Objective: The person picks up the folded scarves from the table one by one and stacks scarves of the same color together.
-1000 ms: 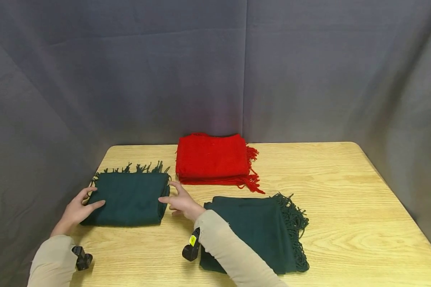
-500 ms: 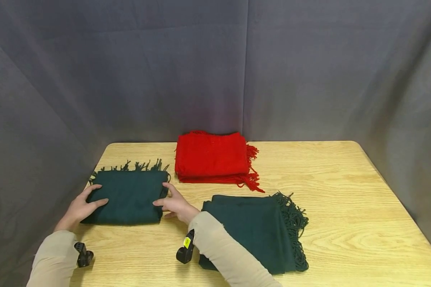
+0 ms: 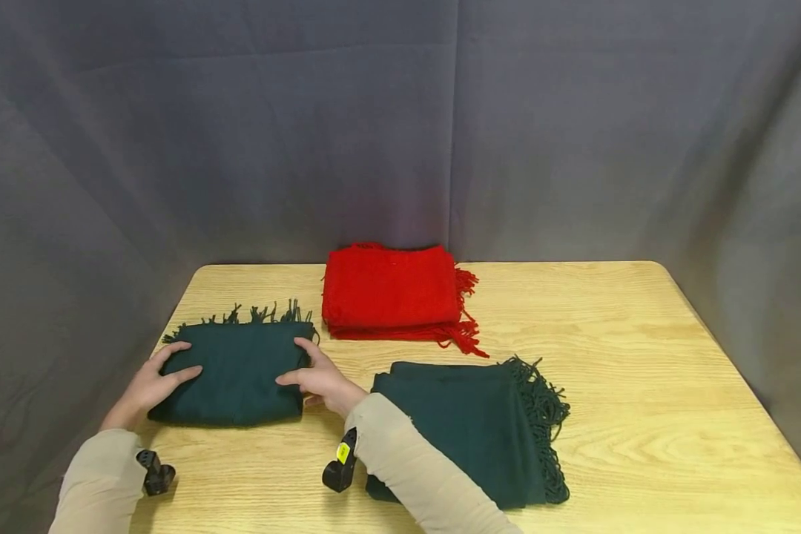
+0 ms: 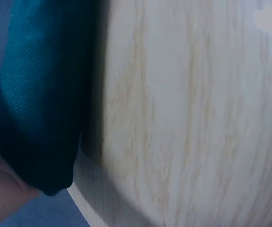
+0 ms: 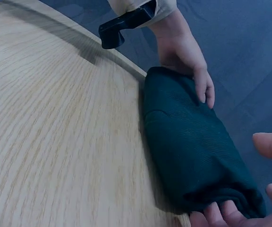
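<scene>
A folded dark green fringed scarf (image 3: pixel 243 374) lies at the left of the table, its fringe toward the back. My left hand (image 3: pixel 148 384) holds its left end, thumb and index finger reaching over the top. At the opposite end, my right hand (image 3: pixel 323 380) grips it, with thumb and index finger on the upper face. In the right wrist view, several right fingers (image 5: pixel 215 215) tuck in at the scarf's folded end. The left wrist view shows the scarf's rounded front edge (image 4: pixel 44 104) beside my left palm.
Behind, a folded red fringed scarf (image 3: pixel 390 289) rests near the table's back edge. Another folded dark green scarf (image 3: pixel 470 423) lies to the right, partly under my right forearm. Grey curtains (image 3: pixel 387 133) surround the wooden table (image 3: pixel 661 386).
My right hand has moved left onto the scarf's right end, and my left hand has reached slightly further over the other. The scarf's front edge has shifted a little toward me.
</scene>
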Tool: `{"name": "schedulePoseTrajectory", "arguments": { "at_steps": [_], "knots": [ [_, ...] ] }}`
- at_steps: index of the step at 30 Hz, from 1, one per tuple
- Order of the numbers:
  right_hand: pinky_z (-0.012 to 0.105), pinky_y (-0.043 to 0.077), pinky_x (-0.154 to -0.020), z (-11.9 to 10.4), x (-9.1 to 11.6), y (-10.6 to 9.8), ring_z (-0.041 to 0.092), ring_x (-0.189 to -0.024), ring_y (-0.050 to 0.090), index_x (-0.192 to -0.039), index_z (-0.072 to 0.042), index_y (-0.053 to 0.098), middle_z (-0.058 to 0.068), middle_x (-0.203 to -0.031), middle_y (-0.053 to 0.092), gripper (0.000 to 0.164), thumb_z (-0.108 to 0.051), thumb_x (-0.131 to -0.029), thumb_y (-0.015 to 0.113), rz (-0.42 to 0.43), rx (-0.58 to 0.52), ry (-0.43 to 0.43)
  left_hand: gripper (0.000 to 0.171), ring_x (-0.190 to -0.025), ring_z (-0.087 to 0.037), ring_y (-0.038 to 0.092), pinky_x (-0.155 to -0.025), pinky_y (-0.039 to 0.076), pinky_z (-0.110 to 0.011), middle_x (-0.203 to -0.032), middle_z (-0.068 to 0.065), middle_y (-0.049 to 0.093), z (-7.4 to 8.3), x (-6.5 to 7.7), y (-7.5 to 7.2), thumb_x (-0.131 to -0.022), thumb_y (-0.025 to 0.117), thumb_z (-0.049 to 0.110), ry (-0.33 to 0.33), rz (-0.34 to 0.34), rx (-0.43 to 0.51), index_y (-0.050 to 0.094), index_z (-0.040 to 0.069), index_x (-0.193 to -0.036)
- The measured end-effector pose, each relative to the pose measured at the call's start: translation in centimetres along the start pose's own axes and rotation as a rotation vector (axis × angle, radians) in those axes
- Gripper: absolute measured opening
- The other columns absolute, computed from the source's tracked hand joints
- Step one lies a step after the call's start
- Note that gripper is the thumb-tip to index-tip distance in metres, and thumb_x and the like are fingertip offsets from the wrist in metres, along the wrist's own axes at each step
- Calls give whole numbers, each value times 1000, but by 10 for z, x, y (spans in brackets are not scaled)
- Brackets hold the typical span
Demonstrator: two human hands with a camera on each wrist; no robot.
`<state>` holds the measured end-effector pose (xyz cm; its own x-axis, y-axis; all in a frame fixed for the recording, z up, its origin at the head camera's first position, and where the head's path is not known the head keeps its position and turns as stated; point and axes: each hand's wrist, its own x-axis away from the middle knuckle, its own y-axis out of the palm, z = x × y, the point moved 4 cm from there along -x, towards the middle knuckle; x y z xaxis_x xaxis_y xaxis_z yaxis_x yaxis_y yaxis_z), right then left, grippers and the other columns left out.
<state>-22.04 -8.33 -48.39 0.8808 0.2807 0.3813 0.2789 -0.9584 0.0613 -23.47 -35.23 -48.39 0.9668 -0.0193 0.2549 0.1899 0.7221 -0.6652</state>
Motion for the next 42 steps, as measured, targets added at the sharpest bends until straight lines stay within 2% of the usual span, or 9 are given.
{"name": "schedulePoseTrajectory", "arguments": {
  "at_steps": [4, 9, 10, 15, 19, 25, 32, 37, 42],
  "knots": [
    [35, 43, -61, 1, -1, 2, 20, -92, 49, -135, -25, 43, 8, -141, 32, 70, -5, -75, 71, 16, -15, -17, 80, -128, -53, 3, -94, 12, -67, -144, -33, -2, 4, -2, 1, -87, 54, 46, 13, 4, 8, 16, 2, -143],
    [39, 50, -71, 5, -4, 2, 23, -89, 57, -136, -24, 41, 11, -141, 32, 70, -3, -76, 70, 26, -49, -13, 78, -128, -53, 4, -94, 12, -68, -144, -33, 1, 5, -4, 1, -87, 54, 45, 20, 15, -7, 20, 1, -142],
    [40, 50, -71, 5, -4, 1, 24, -85, 59, -136, -24, 41, 12, -141, 32, 70, -3, -76, 70, 32, -57, -10, 78, -127, -53, 5, -94, 13, -67, -144, -33, 1, 5, -4, 1, -87, 55, 45, 20, 11, -4, 20, 1, -142],
    [41, 51, -67, 4, -7, -1, 25, -75, 61, -136, -24, 40, 13, -139, 35, 71, -2, -76, 69, 62, -58, -11, 83, -127, -54, 6, -94, 15, -66, -144, -33, -1, 5, -3, 2, -86, 56, 48, -8, -35, 26, 18, 3, -143],
    [38, 51, -60, 4, -7, -1, 22, -66, 58, -137, -24, 40, 13, -138, 34, 70, -3, -77, 68, 42, -67, -1, 86, -127, -54, 4, -94, 15, -67, -144, -33, -3, 6, -2, 3, -84, 57, 49, -24, -65, 29, 15, 4, -144],
    [32, 45, -52, 6, -7, 0, 20, -49, 43, -135, -25, 42, 11, -133, 39, 66, -5, -79, 68, 2, -43, 4, 85, -127, -53, 3, -93, 14, -68, -144, -32, -2, 8, -2, 3, -84, 60, 45, 20, -61, 32, 17, 4, -144],
    [32, 47, -52, 7, -6, 2, 19, -62, 53, -132, -20, 46, 11, -131, 40, 64, 5, -75, 63, 19, -39, -13, 81, -129, -52, 6, -93, 14, -68, -145, -32, 5, 7, 0, 2, -82, 64, 42, 97, -8, 39, 24, 2, -142],
    [36, 50, -59, 10, -5, 4, 19, -73, 56, -132, -15, 46, 13, -131, 41, 65, 8, -73, 62, 52, -49, -24, 78, -130, -49, 3, -94, 10, -68, -145, -30, 6, 8, 3, 0, -82, 66, 38, 121, 33, 82, 28, 3, -141],
    [35, 49, -59, 9, -4, 4, 20, -77, 56, -131, -13, 47, 12, -130, 42, 64, 8, -72, 63, 55, -66, -21, 79, -131, -49, 1, -95, 8, -68, -146, -29, 4, 7, 6, -3, -82, 66, 37, 126, 27, 111, 26, 3, -142]
  ]
}}
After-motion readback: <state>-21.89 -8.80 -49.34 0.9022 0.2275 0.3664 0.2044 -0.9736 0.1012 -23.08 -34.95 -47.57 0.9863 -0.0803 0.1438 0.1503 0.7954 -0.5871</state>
